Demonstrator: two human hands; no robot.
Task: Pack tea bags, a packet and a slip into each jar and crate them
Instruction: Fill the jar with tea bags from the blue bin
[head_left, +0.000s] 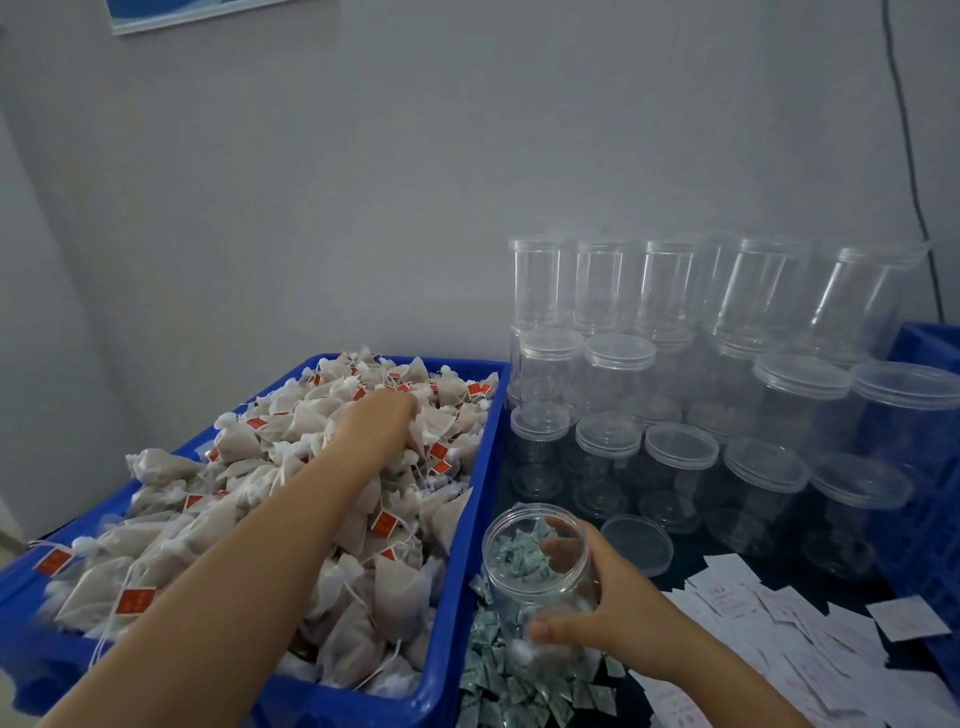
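**Hands at work between a tea-bag bin and an open jar**

A person's left hand (382, 415) reaches far into a blue plastic bin (470, 519) heaped with pale, gauzy pyramid tea bags (291, 499), each on a white string with a small red tag; the print on the tags is too small to read. The fingers are buried in the pile, so whether they have hold of a bag cannot be told. The right hand (618, 608) curls around a clear, lidless plastic jar (535, 561), thumb across its near wall, holding it tilted above a scatter of small green-and-white packets (524, 691). Its round lid (638, 543) lies flat just behind. White paper slips (810, 639) with faint, illegible print spread across the dark table to the right. Behind, empty lidded jars (675, 364) stand stacked in rows against a grey wall, beside a blue crate (930, 509).
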